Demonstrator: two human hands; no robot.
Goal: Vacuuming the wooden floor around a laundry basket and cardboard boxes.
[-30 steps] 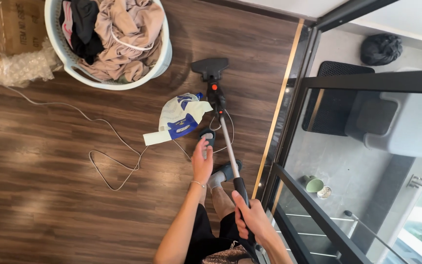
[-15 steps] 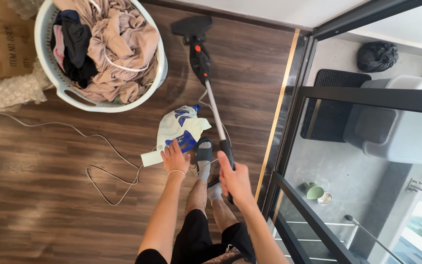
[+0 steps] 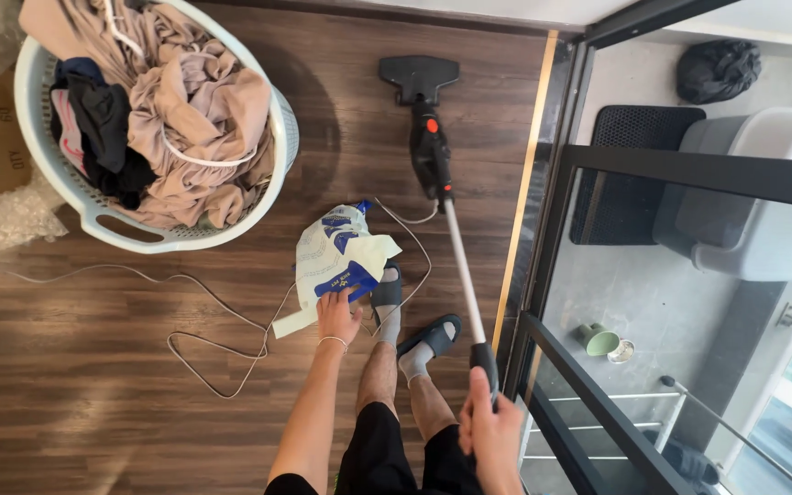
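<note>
Plastic bag, white with blue print, lies crumpled on the wood floor just ahead of the slippered feet. The left hand reaches down onto its near edge, fingers curled on it; whether they pinch it yet I cannot tell. The right hand is wrapped around the stick vacuum handle. A thin white cord loops beside the bag and feet; it could snag a slipper or get sucked into the vacuum head.
</note>
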